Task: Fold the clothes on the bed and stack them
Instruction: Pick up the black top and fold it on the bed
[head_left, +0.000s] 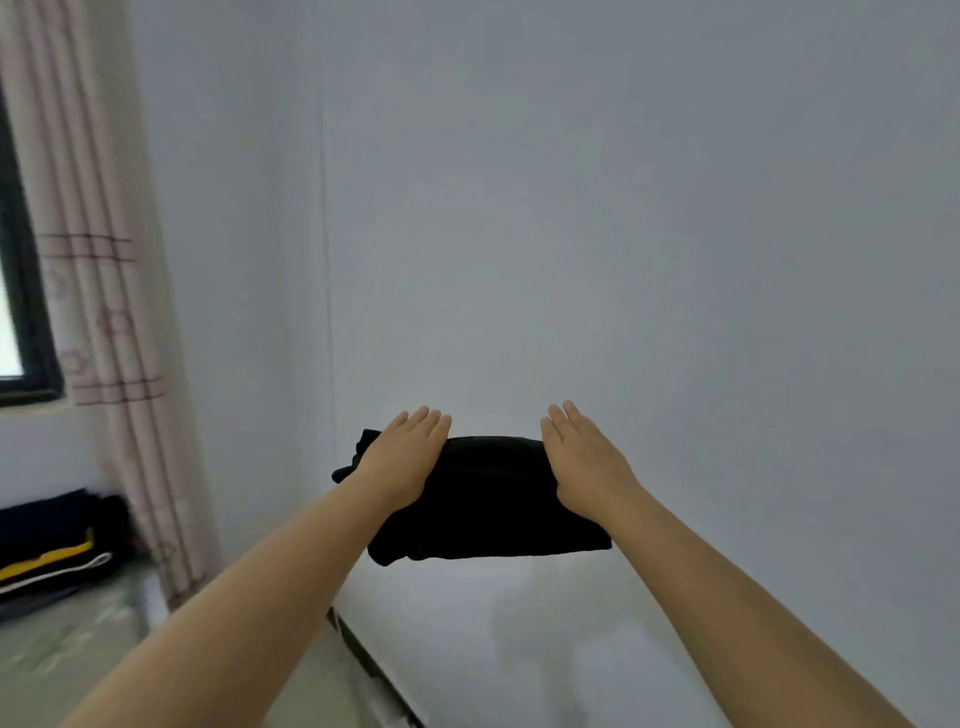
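A folded black garment (488, 499) hangs in the air in front of the pale wall, above the white bed (545, 665). My left hand (402, 457) holds its left end and my right hand (584, 462) holds its right end. On both hands the fingers lie straight and flat on top of the cloth, and the thumbs are hidden beneath it. A loose bit of fabric sticks out past my left hand. The garment casts a faint shadow on the bed.
The bed's dark edge (363, 660) runs diagonally at the bottom, with pale floor (67, 649) to its left. A dark pile with a yellow item (52, 551) sits by the wall at the left. A striped curtain (104, 312) hangs beside a window (15, 270).
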